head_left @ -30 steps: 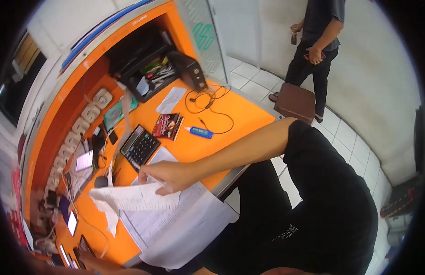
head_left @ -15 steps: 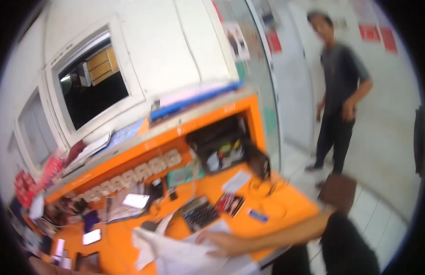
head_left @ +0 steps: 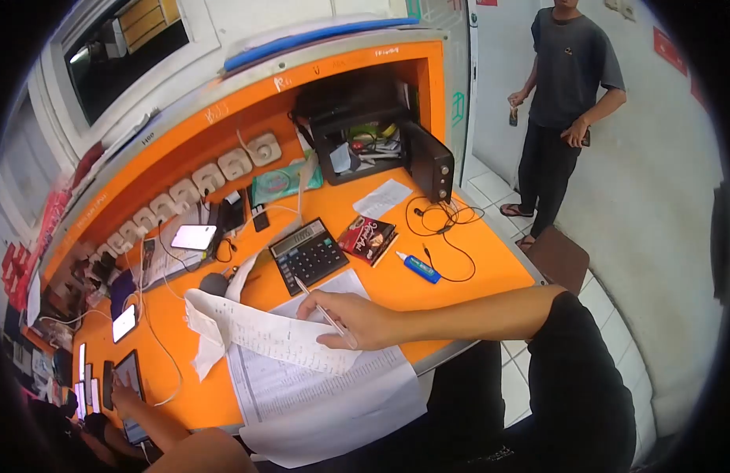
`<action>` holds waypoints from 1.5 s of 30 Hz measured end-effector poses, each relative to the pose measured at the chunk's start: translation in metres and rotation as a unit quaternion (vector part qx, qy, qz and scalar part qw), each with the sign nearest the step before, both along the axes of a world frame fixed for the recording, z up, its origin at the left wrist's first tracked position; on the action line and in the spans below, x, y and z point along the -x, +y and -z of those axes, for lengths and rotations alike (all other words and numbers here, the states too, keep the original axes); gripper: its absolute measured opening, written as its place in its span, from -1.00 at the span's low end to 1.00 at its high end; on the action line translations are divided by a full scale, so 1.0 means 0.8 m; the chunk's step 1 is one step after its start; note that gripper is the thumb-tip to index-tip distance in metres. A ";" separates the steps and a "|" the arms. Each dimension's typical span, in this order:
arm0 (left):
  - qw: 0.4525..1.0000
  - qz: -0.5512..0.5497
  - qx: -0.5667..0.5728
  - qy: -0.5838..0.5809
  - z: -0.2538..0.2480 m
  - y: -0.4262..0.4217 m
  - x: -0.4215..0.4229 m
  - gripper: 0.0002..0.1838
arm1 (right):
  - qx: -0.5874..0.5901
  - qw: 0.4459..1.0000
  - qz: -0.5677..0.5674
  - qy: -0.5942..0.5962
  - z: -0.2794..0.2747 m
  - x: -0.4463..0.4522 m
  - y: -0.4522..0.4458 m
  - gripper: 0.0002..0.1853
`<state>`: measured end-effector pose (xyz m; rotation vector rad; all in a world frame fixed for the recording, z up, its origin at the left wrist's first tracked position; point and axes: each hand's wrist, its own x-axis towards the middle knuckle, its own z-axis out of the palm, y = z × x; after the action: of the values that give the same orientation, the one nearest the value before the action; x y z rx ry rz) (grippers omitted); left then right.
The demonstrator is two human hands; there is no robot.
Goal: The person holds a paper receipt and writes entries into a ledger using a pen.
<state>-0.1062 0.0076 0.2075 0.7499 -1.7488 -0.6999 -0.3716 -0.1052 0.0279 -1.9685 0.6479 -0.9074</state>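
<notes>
My right hand (head_left: 361,322) is closed around a clear pen (head_left: 327,312), its tip toward the calculator. The hand rests over a long curling paper strip (head_left: 266,335) with handwritten figures. Beneath the strip lies a large printed sheet (head_left: 302,388), whose near edge bends over the table edge. Just beyond the hand sits a black desktop calculator (head_left: 308,256). At the bottom edge a bare arm (head_left: 211,453), seemingly my left, shows beside the sheet; my left hand is not visible.
On the orange desk (head_left: 491,264) lie a red packet (head_left: 368,239), a blue tube (head_left: 418,268), a black cable (head_left: 447,230) and several phones. An open black safe (head_left: 357,150) stands behind. Another person's hand (head_left: 127,398) touches a tablet. A person (head_left: 570,87) stands at right.
The view has tilted down toward the desk and sharpened. My right hand, blurred before over the papers, now shows a pen above the strip. The standing person appears higher in view.
</notes>
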 end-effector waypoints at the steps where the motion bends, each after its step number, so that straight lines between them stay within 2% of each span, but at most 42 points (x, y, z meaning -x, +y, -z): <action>1: 1.000 0.025 0.003 0.007 0.001 -0.002 0.005 -0.74 | 0.056 0.998 0.014 -0.005 0.003 0.000 -0.002 -0.45; 5: 0.995 0.100 -0.003 0.028 -0.005 0.001 0.017 -0.77 | 0.006 0.998 0.007 0.057 -0.012 0.002 0.000 -0.45; 7: 0.990 0.136 -0.010 0.034 -0.009 0.000 0.022 -0.78 | -0.064 0.995 0.017 0.074 -0.015 0.004 0.002 -0.46; 9: 0.984 0.170 -0.010 0.041 -0.012 -0.001 0.030 -0.79 | -0.032 0.998 0.014 0.052 -0.007 0.004 0.004 -0.46; 12: 0.974 0.219 -0.005 0.051 -0.017 -0.002 0.042 -0.79 | 0.084 0.996 0.021 -0.036 0.013 -0.002 -0.001 -0.46; 15: 0.963 0.262 -0.004 0.055 -0.019 0.001 0.054 -0.80 | -0.037 0.999 0.002 0.038 -0.021 0.008 0.007 -0.46; 16: 0.961 0.272 -0.004 0.052 -0.022 0.004 0.058 -0.80 | -0.044 0.999 0.009 0.027 -0.014 0.008 0.000 -0.46; 18: 0.956 0.291 -0.005 0.043 -0.028 0.004 0.066 -0.79 | 0.039 0.997 0.018 -0.058 0.012 -0.005 -0.002 -0.46; 22: 0.935 0.349 0.012 0.054 -0.032 0.012 0.077 -0.78 | 0.015 0.998 0.050 0.031 -0.005 0.005 0.006 -0.48; 23: 0.931 0.360 0.014 0.058 -0.032 0.014 0.079 -0.77 | 0.031 0.999 0.037 -0.003 0.004 0.005 0.001 -0.47; 27: 0.913 0.402 0.028 0.060 -0.029 0.007 0.086 -0.74 | 0.022 0.999 0.038 0.017 0.001 0.003 0.002 -0.47; 31: 0.902 0.423 0.053 0.067 -0.023 -0.003 0.099 -0.71 | 0.015 0.999 0.032 0.019 -0.005 0.005 0.002 -0.48; 41: 0.899 0.424 -0.084 0.072 -0.030 0.002 0.094 -0.89 | 0.017 1.000 0.010 -0.014 0.001 0.003 0.000 -0.49; 45: 0.901 0.415 -0.095 0.082 -0.027 0.002 0.095 -0.90 | -0.007 1.000 0.011 -0.001 -0.006 0.006 0.002 -0.49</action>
<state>-0.1825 0.0092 0.2289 0.0118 -1.8307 -1.4745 -0.3764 -0.1036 0.0326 -1.9520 0.6743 -0.9157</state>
